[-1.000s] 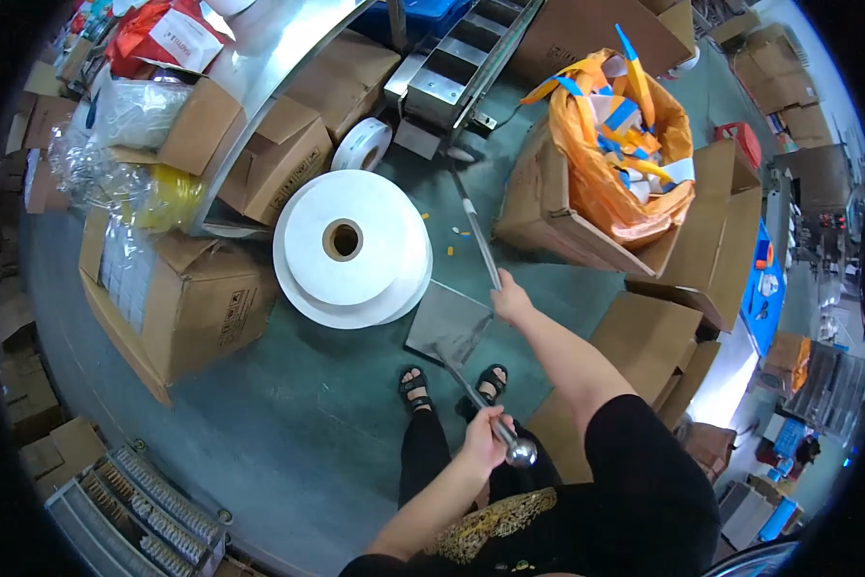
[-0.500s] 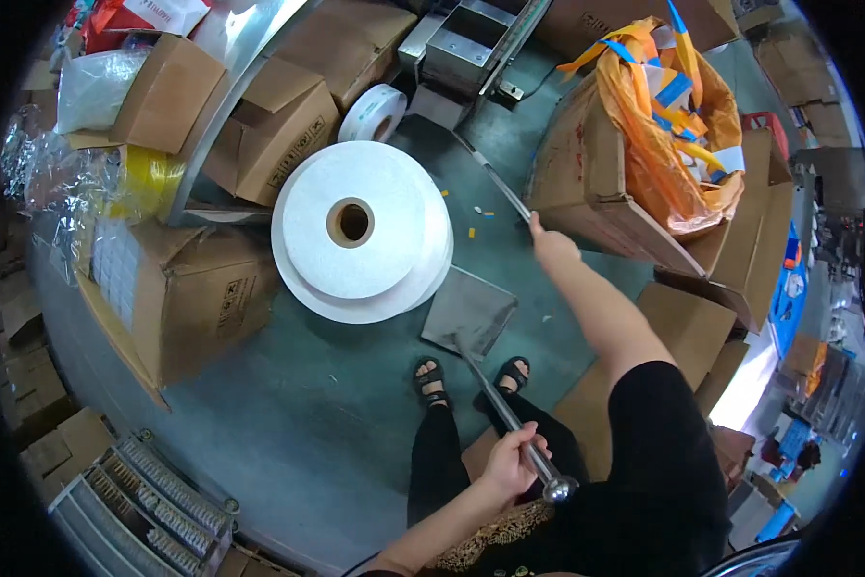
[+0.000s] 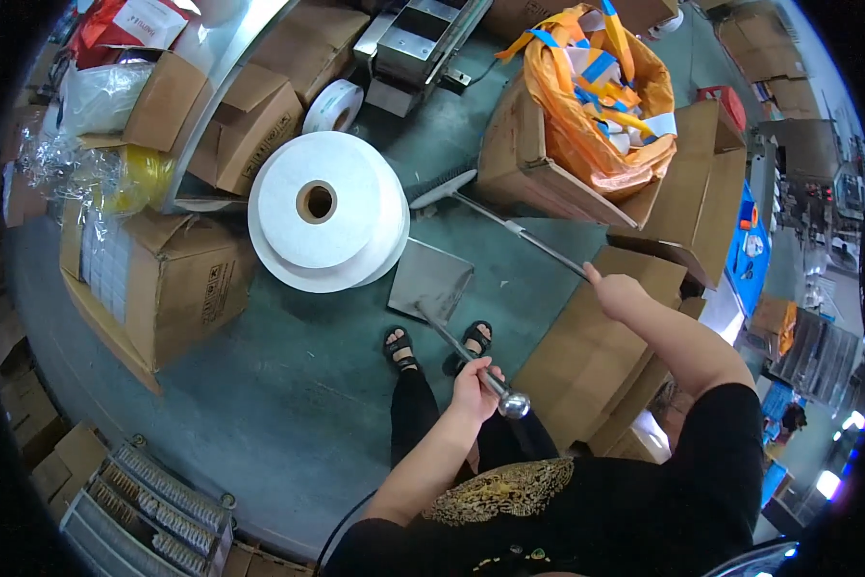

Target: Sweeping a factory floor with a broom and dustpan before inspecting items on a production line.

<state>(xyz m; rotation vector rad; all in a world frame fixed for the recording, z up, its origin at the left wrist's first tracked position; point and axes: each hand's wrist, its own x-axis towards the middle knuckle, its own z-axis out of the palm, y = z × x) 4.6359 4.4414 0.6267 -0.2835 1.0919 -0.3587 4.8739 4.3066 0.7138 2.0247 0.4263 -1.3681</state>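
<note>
My left hand (image 3: 476, 387) is closed around the metal handle of a dustpan (image 3: 432, 274), just below the round knob at its end. The dustpan's flat grey pan lies on the floor ahead of my feet, beside a large white paper roll (image 3: 355, 207). My right hand (image 3: 617, 293) grips the end of a long broom (image 3: 509, 227). Its light head with dark bristles (image 3: 439, 185) rests near the floor, between the roll and a carton, a little beyond the pan. A small pale scrap (image 3: 505, 283) lies on the floor right of the pan.
A carton (image 3: 507, 144) lined with an orange bag of scraps (image 3: 605, 96) stands at the far right. More cardboard (image 3: 586, 356) lies to my right. Open cartons (image 3: 197, 279) sit on the left. A metal machine (image 3: 418, 43) stands at the back, a brush rack (image 3: 149, 510) at lower left.
My right hand has come nearer and to the right, drawing the broom head into sight beside the roll. The small orange scraps there no longer show. The whole view has shifted somewhat.
</note>
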